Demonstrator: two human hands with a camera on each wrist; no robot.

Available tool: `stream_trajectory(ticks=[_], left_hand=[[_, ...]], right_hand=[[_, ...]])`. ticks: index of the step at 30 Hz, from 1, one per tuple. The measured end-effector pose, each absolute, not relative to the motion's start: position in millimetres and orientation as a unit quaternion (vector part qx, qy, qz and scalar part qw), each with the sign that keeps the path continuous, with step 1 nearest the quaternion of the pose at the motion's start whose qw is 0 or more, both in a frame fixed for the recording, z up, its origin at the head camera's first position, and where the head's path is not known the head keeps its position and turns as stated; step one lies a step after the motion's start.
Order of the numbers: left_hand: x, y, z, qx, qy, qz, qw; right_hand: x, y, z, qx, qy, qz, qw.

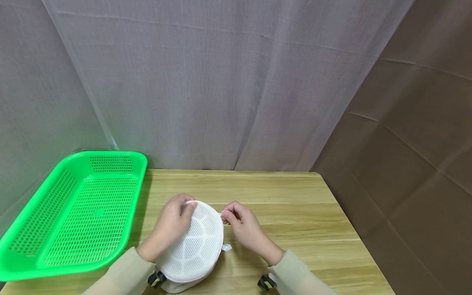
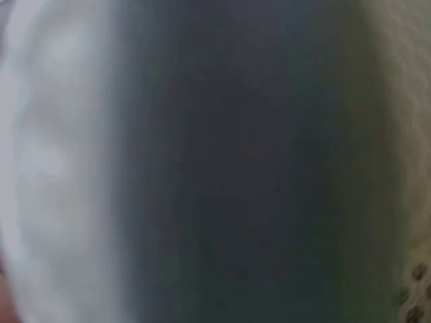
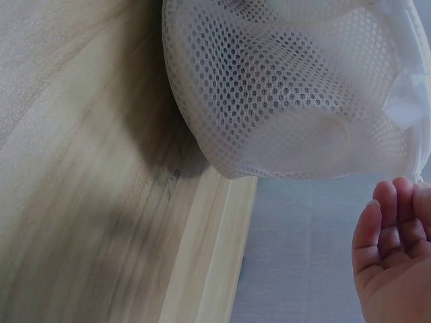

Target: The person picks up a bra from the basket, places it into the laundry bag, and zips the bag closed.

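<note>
A white mesh laundry bag [image 1: 200,239] with a round top and a piped rim stands over the table in the head view. My left hand [image 1: 174,219] grips its upper left rim, thumb on top of the mesh. At the right rim, my right hand [image 1: 241,223] pinches a small white zipper pull between thumb and index finger. A white fabric tag [image 3: 407,101] sticks out from the rim below that hand. Through the mesh side [image 3: 269,87] in the right wrist view, no contents stand out. Blurred, close-up bag fabric fills most of the left wrist view.
A large green plastic basket [image 1: 129,221] with perforated walls stands at the left of the wooden table [image 1: 295,205]. Grey cloth [image 1: 184,90] hangs behind the table, and brown cloth [image 1: 413,164] covers the right side.
</note>
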State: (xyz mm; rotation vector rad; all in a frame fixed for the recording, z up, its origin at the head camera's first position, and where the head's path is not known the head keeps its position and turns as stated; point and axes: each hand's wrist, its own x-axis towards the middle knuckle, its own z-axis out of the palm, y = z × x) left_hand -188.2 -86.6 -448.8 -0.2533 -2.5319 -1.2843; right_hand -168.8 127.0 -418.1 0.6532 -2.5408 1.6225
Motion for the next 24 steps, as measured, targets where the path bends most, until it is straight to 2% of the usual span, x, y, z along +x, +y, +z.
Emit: stream_trajectory(ticks=[10, 17, 24], left_hand=[[-187, -85, -445, -0.12, -0.872, -0.457, 0.129], [-185, -78, -444, -0.189, -0.875, -0.417, 0.158], [-187, -77, -449, -0.185, -0.876, -0.411, 0.172]], right_hand=[[-169, 127, -417, 0.2, -0.827, 0.524, 0.037], [-169, 127, -415, 0.2, -0.829, 0.52, 0.036], [-170, 129, -416, 0.206, -0.827, 0.521, 0.034]])
